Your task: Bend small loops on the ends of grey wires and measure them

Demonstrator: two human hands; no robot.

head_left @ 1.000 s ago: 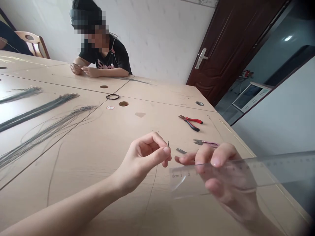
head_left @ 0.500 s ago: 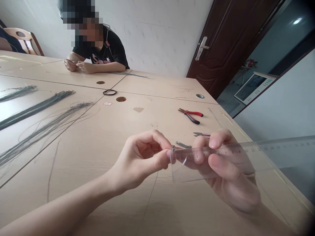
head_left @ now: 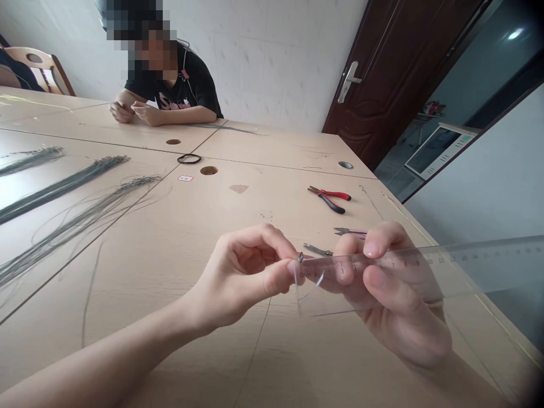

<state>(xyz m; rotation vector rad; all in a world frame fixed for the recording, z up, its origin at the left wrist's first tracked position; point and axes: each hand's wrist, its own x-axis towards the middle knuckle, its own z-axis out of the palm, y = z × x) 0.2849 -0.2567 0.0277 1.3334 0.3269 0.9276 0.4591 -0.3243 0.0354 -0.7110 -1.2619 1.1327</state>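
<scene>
A second ago my right hand (head_left: pixel 399 294) held the ruler (head_left: pixel 425 272) low and apart from my left hand (head_left: pixel 242 277). Now I have raised it, and its zero end meets the small wire piece (head_left: pixel 300 258) pinched in my left fingertips (head_left: pixel 292 266).

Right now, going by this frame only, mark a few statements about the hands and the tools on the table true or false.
1. The right hand holds a clear ruler. True.
2. The left hand pinches a small wire piece at the ruler's zero end. True.
3. The red-handled pliers are in the left hand. False: they lie on the table.
4. The door is white. False: dark brown.
</scene>
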